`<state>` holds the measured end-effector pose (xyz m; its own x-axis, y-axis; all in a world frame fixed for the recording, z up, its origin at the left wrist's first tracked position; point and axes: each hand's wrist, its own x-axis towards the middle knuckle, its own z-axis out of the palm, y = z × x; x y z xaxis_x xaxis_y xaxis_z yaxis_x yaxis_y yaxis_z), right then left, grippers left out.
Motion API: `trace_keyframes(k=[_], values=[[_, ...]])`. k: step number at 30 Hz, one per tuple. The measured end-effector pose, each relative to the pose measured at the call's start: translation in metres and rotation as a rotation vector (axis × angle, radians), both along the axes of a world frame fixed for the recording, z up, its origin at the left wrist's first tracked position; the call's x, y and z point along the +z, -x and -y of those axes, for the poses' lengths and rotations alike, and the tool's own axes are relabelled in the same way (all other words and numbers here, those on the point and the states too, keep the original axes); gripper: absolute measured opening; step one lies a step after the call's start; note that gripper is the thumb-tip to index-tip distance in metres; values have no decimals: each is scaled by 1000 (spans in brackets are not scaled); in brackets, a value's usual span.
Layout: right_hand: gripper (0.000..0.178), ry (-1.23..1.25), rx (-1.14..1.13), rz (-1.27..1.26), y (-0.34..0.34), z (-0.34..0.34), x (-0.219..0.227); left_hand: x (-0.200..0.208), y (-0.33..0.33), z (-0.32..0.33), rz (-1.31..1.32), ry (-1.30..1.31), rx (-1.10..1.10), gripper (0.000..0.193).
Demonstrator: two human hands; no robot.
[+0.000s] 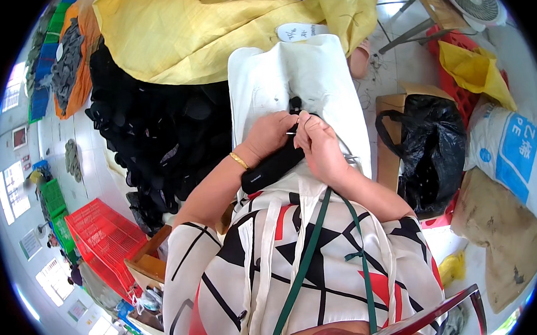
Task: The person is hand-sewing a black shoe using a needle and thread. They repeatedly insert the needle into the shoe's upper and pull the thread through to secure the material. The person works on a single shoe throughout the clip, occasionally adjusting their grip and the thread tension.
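A long, padded black fabric piece (272, 172) with a small pale label lies across the white apron (249, 78) on my lap. My left hand (273, 133), with a gold bracelet at its wrist, is closed on the far end of this piece, where a black part sticks out past the fingers. Right beside it, my right hand (319, 144) is closed in a pinch near the same end. A thin, light sliver (291, 133) shows between the two hands; too small to name. What the right fingertips pinch is hidden.
Black fabric pieces (159, 124) are heaped at left, below a yellow cloth (202, 32) bearing a white card (303, 32). A red crate (104, 240) stands lower left. To the right are a carton (393, 162) with a black plastic bag (433, 148), sacks (498, 151) and a fan (474, 0).
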<state>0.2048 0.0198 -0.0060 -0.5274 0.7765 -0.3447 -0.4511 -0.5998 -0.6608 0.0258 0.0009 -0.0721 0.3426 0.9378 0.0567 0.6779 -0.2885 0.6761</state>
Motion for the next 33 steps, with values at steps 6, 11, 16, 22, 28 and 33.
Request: trace_keyframes(k=[6,11,16,22,28,33], values=[[24,-716,-198,519,-27,-33,14,47,1,-19,33,192,8,32],[9,-1399,-160,845,-41,-30,37,79,-6,-19,120,310,280,15],[15,-1694,-155,839,-44,-15,39,66,-24,-20,-69,472,196,22],[11,-866,256,1031,-149,-21,40,56,1,-7,692,903,396,12],[21,-390,246,759,-170,-22,34,31,11,-4,987,1087,503,9],[4,-763,294,655,-87,-11,23,36,6,-3,1119,1123,540,8]])
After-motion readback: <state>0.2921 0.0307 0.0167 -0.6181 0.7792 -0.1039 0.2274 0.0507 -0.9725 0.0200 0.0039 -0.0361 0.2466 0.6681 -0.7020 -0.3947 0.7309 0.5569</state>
